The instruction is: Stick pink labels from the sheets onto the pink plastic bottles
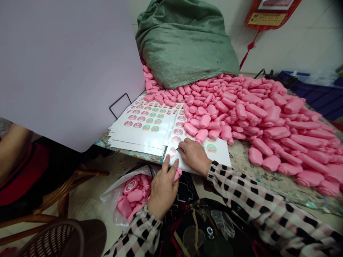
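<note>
My left hand [164,187] is closed around a small pink bottle [178,174] at the table's front edge, with two fingers reaching up to the sheet. Just right of it, my right hand [194,155] rests on a white sticker sheet [221,153], its fingertips pinched at a round pink sticker [172,152] near the sheet's left edge. Whether the sticker is lifted is too small to tell. Further sticker sheets [139,137] lie stacked to the left. A large heap of pink bottles [257,110] spreads behind and to the right, some lying on the sheet.
A green sack [187,46] stands at the back. Below the table edge hangs a plastic bag [108,196] of pink bottles. A pale panel [66,71] blocks the upper left. A person's arm [16,150], a wooden chair [63,196] and a basket [53,239] are at left.
</note>
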Action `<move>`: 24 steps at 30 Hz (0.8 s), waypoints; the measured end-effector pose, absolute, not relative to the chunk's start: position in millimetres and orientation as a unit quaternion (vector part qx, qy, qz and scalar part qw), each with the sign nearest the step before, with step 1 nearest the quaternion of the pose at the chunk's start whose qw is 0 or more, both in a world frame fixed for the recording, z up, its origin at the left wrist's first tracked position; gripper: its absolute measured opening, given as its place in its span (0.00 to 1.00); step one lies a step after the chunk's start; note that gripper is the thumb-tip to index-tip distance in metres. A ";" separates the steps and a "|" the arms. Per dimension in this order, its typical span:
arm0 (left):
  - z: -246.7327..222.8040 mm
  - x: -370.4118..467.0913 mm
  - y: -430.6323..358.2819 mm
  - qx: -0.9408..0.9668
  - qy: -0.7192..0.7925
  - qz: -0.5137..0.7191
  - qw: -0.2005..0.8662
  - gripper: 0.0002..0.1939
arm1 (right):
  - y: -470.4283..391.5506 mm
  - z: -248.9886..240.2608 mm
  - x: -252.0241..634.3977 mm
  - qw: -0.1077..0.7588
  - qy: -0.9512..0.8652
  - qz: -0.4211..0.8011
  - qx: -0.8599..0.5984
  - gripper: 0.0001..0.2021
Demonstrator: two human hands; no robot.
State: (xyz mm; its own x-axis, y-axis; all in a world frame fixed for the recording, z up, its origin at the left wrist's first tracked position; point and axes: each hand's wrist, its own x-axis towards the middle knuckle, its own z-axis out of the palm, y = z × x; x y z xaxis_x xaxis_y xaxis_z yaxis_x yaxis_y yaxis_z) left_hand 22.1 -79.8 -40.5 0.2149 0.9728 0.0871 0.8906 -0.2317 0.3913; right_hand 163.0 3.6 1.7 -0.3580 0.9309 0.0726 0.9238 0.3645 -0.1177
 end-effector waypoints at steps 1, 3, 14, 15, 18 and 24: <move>-40.8 22.6 -80.3 0.767 0.607 0.160 0.129 0.27 | 3.3 2.1 163.1 0.063 -0.825 0.031 -0.560 0.12; -41.6 23.6 -81.4 0.763 0.612 0.164 0.129 0.28 | 3.3 3.3 163.6 0.063 -0.829 0.039 -0.555 0.12; -46.3 25.3 -84.2 0.757 0.618 0.170 0.125 0.29 | 11.1 7.2 167.0 0.058 -0.828 0.055 -0.556 0.13; -46.4 25.4 -84.4 0.757 0.617 0.172 0.128 0.29 | 10.6 6.5 166.9 0.059 -0.829 0.054 -0.554 0.13; -47.3 26.5 -85.1 0.753 0.619 0.179 0.133 0.29 | 9.6 5.7 167.4 0.061 -0.833 0.051 -0.548 0.13; -49.4 28.7 -85.4 0.748 0.623 0.186 0.128 0.29 | 9.5 5.7 168.3 0.059 -0.831 0.079 -0.548 0.13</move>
State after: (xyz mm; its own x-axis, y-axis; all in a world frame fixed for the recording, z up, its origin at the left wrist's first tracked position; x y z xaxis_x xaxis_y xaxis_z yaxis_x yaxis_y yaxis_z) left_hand 28.7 -85.4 -49.4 0.1530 0.9810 0.1195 0.8855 -0.1898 0.4241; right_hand 168.3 9.5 5.7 -0.3933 0.9193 0.0120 0.9008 0.3879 -0.1953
